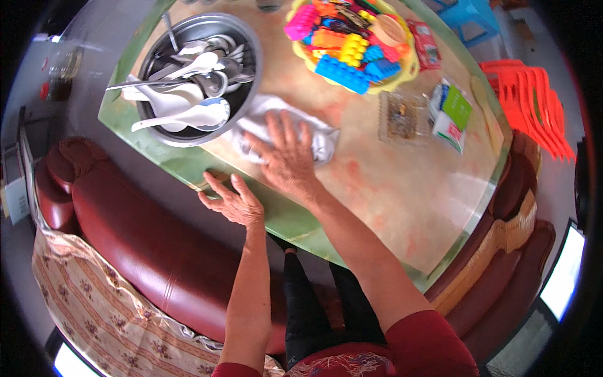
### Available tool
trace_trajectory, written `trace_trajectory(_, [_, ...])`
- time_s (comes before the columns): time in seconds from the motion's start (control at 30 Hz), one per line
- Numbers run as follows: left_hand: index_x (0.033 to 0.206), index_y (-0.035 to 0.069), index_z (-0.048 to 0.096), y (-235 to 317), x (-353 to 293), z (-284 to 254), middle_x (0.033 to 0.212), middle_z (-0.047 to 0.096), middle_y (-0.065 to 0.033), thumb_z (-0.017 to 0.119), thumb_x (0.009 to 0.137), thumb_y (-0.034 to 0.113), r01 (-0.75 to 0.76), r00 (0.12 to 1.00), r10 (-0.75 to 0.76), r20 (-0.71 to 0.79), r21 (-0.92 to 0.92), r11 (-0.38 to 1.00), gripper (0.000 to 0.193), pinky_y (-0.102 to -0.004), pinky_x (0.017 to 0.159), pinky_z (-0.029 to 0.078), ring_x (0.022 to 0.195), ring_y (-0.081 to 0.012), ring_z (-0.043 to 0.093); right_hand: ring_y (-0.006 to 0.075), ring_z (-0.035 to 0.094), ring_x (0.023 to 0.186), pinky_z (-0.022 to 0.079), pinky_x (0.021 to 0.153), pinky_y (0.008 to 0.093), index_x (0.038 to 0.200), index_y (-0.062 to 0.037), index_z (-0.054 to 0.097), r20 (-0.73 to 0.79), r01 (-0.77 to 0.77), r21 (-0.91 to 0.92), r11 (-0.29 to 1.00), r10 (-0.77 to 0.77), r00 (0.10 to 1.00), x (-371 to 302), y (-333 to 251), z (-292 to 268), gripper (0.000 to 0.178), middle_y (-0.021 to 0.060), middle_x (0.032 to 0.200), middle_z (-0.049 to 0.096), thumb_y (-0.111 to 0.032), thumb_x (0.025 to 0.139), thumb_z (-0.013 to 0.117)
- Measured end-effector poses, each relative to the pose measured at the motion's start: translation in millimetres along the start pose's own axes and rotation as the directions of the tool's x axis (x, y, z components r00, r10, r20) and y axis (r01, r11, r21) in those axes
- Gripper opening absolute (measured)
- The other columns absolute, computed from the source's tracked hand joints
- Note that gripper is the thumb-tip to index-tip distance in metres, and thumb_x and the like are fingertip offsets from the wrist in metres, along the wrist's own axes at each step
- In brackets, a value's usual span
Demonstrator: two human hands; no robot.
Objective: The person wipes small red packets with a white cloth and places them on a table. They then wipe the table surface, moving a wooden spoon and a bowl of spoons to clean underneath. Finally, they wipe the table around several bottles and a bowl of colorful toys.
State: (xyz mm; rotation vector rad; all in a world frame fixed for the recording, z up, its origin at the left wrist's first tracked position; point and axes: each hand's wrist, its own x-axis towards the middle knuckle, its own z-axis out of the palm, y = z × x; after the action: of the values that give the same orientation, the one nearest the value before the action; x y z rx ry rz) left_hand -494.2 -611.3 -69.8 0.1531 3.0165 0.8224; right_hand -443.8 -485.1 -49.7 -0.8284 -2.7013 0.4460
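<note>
The person's right hand (287, 157) lies palm-down, fingers extended and spread, on a crumpled white fabric cloth (324, 142), which rests on the marbled, green-bordered table (377, 188) just beside a round grey metal basin (255, 72) of spoons. The left hand (233, 206), unclenched and holding nothing, is at the green border; whether it touches cannot be told.

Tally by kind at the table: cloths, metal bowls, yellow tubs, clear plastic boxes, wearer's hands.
Cloth: 1
Metal bowl: 1
Yellow tub: 1
Clear plastic box: 1
Hands, left hand and right hand: 2
Total: 6
</note>
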Motion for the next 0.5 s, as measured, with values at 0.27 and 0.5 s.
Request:
trace_trajectory(0.27, [0.15, 0.026, 0.016, 12.4, 1.6, -9.1, 0.148, 0.005, -0.0283, 0.044, 0.085, 0.068, 0.09, 0.984, -0.112, 0.136, 0.16, 0.983, 0.083, -0.0531, 0.091, 0.044, 0.129, -0.0446, 0.029, 0.0334, 0.032, 0.133, 0.024, 0.102, 0.0558, 0.13, -0.0339, 0.049, 0.103, -0.153, -0.055, 0.987, 0.158, 0.982, -146.7, -2.6, -49.0, 0.078, 0.0108, 0.146, 0.033, -0.038, 0.059, 0.081])
trace_trajectory(0.5, [0.15, 0.029, 0.014, 9.1, 1.6, -5.2, 0.148, 0.007, -0.027, 0.045, 0.083, 0.072, 0.076, 0.984, -0.108, 0.138, 0.223, 0.972, 0.085, -0.0532, 0.091, 0.045, 0.126, -0.0444, 0.033, 0.0384, 0.035, 0.128, 0.027, 0.097, 0.0551, 0.13, -0.031, 0.049, 0.143, -0.471, -0.283, 0.835, 0.523, 0.84, -297.5, 29.9, -105.5, 0.079, 0.0162, 0.144, 0.033, -0.036, 0.058, 0.081])
